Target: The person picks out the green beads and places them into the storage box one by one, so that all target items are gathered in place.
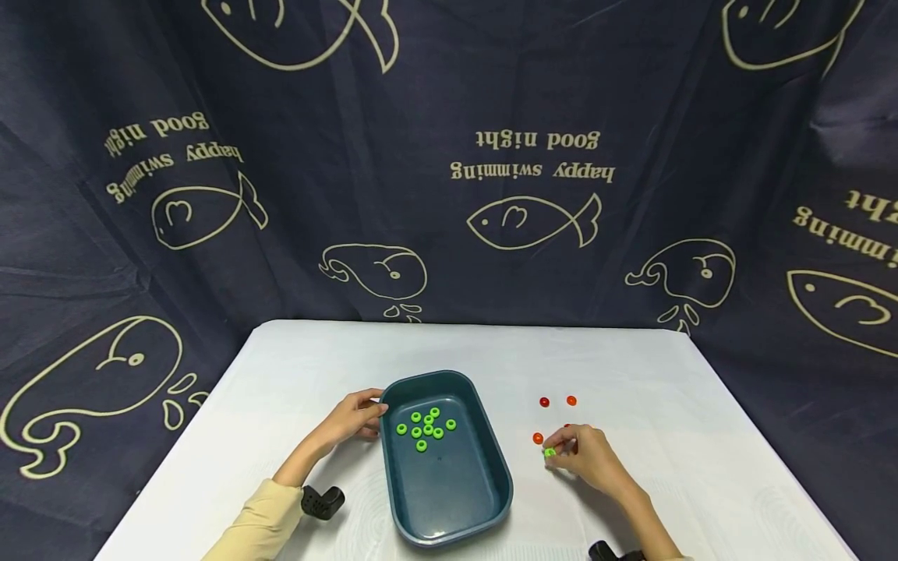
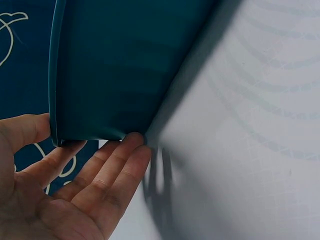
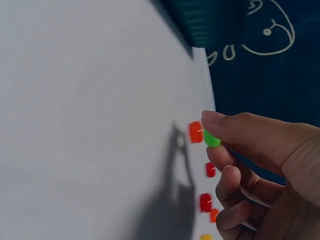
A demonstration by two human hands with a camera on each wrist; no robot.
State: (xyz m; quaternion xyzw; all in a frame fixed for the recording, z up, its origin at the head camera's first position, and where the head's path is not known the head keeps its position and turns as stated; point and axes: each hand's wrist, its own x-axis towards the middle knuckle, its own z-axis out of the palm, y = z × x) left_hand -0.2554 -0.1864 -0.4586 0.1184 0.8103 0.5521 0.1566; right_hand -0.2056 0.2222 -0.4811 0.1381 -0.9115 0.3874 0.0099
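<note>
A dark teal plastic bin [image 1: 449,499] stands on the table with several green ring-shaped beads [image 1: 422,446] lying in its far half. My left hand [image 1: 359,414] holds the bin at its far left corner; in the left wrist view the thumb is at the rim [image 2: 53,80] and the fingers lie along the outer wall. To the right of the bin, my right hand [image 1: 585,460] pinches one green bead [image 1: 549,452] between thumb and fingers. The right wrist view shows this same bead [image 3: 212,138] at the thumb tip, its far side hidden by the thumb.
Around the right hand lie loose beads, among them an orange one [image 1: 537,438], a red one [image 1: 544,402] and another orange one [image 1: 571,400]. A yellow piece [image 3: 206,237] shows low in the right wrist view. Behind the white table [image 1: 596,358] hangs a dark printed curtain [image 1: 393,195].
</note>
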